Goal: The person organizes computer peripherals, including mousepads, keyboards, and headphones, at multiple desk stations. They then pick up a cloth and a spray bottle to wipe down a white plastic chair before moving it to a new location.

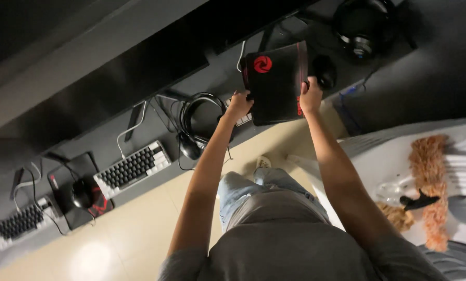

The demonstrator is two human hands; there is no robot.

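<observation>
Both my hands are clamped on the black mouse pad (275, 83), the one with the red round logo in its corner and red trim on its edge. Left hand (239, 102) grips its near-left corner, right hand (311, 97) grips the near-right edge. Hands are apart, one per side, fingers closed around the pad. Pad sits over the dark desk (155, 112), tilted, near edge raised in my grip; can't tell whether the far edge touches the desk.

Just right of the pad: black mouse (325, 72), close to my right hand, can't tell if touching. Under the pad's near-left corner, part of a white keyboard (243, 119) shows, mostly hidden by pad and my left hand.

Left of that: black headphones (199, 122) lying on the desk, cable tangled beside them. Further left: black-and-white compact keyboard (134, 168), then another mouse (81, 193) on a second dark mouse pad (69, 174), then a third keyboard (20, 222) near the frame edge. Second headset (360, 26) at the far right of the desk, well apart from my hands.

Dark monitors (139, 73) run along the back of the desk. Beige tiled floor (123, 239) below; I'm standing, jeans and grey shirt in view. Orange fuzzy thing (429, 171) on a white surface off to my right.
</observation>
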